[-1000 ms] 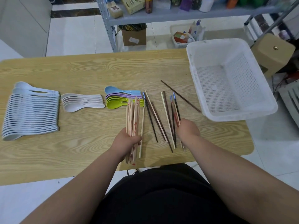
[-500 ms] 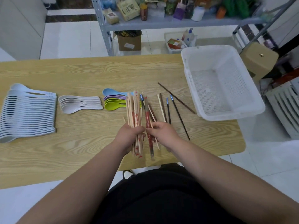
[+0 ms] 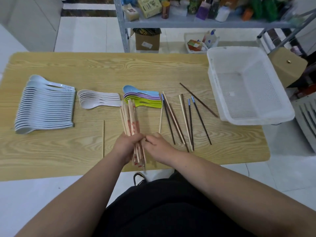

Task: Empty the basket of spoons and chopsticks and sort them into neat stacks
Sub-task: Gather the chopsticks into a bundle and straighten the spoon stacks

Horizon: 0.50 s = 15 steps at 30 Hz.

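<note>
Gripping a printed chopstick bundle [image 3: 130,120], the left hand [image 3: 127,147] sits at 6 o'clock on the table [image 3: 119,69]. Its fingers are wrapped round the lower half of the sticks. The stick tops point toward 12 and the lower ends hang past the near edge.

Right hand [image 3: 158,146]: just at 3 o'clock of the left hand, fingers curled, tips against the bundle. Cannot tell whether they pinch a stick.

White basket [image 3: 256,119]: at 2 o'clock on the table, over the right edge. Its perforated floor shows whole, wall to wall.

Loose chopsticks [image 3: 185,120]: dark and pale, some blue-capped, scattered between the hands and the basket at about 3 o'clock. They are not lined up. One lone pale chopstick [image 3: 103,139] lies at 9 o'clock of the left hand, running 12 to 6.

Spoons, all lying on the table:
- The long pale-blue spoon row [image 3: 46,110] is at 9 o'clock.
- The short cream spoon stack [image 3: 99,100] lies just to the 3 o'clock side of that row.
- The coloured spoons [image 3: 142,98], blue over purple over green, are near centre, and the bundle tops overlap them in view.

On the floor past the table at 12 o'clock:
- A cardboard box [image 3: 147,40], its contents dark and unclear.
- A small white tub [image 3: 189,40] holding bottles and a packet.
- A metal shelf [image 3: 188,23] above them, crowded with boxes and bottles.
</note>
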### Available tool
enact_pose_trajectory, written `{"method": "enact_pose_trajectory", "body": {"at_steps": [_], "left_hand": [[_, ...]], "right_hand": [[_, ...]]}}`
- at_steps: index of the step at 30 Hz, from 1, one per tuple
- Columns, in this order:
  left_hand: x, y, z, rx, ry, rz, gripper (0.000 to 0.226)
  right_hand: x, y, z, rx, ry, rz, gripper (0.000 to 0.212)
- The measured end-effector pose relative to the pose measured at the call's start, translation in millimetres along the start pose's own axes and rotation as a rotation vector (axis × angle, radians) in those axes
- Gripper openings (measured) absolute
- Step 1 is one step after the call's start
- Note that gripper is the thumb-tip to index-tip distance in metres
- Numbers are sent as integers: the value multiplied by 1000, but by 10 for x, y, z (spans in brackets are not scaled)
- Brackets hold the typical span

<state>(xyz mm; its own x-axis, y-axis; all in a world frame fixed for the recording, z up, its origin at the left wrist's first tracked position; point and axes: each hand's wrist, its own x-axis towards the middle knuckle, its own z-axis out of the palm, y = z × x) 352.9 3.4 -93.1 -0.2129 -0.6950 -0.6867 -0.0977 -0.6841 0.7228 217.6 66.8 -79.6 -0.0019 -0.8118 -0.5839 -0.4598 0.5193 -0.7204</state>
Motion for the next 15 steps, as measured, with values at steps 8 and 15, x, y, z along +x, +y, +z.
{"method": "enact_pose_trajectory", "body": {"at_steps": [8,15], "left_hand": [[100,-81,-1651,737,645,5,37],[278,-210,-1711,912,577,39,31]], "right_hand": [[152,81,231,-55,14,40,41],[300,78,318,-52,30,129,30]]}}
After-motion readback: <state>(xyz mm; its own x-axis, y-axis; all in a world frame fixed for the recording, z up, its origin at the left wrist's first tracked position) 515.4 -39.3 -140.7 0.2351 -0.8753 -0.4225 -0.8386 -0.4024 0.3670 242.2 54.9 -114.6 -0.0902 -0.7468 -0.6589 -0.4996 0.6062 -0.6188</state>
